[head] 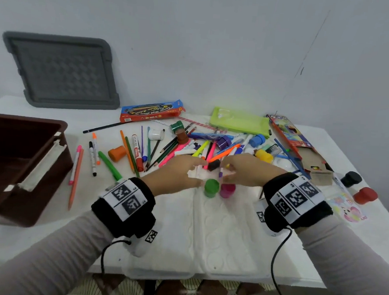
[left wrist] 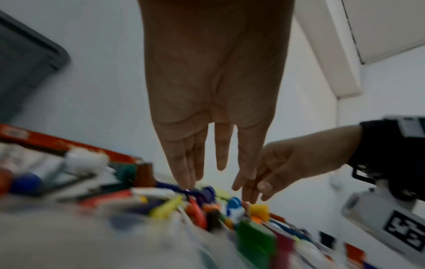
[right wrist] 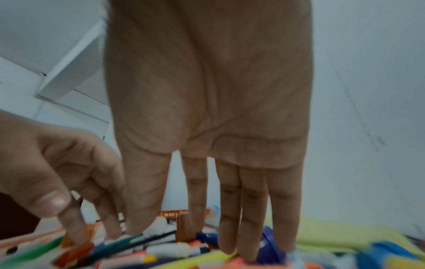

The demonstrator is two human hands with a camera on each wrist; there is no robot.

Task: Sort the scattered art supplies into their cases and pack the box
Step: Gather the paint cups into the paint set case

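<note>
Markers, pencils and small paint pots lie in a heap point(head: 202, 148) mid-table. Both hands hover over its near edge, fingers pointing down into it. My left hand point(head: 195, 170) has straight fingers point(left wrist: 220, 160) whose tips touch the markers. My right hand point(head: 228, 172) also has straight fingers point(right wrist: 241, 236) resting on the pile; I see nothing gripped in either hand. A green pot point(head: 211, 188) and a pink pot point(head: 227, 190) stand in the white moulded tray point(head: 206, 234) just below the hands. The brown box point(head: 17, 159) sits at the left.
A grey lid point(head: 61, 70) leans on the wall. Along the back lie a red-and-blue pencil box point(head: 152, 110), a green pouch point(head: 240, 121) and an open carton point(head: 302, 149). Black point(head: 351, 179) and red point(head: 366, 195) pots stand far right, an orange pot point(head: 117, 153) left.
</note>
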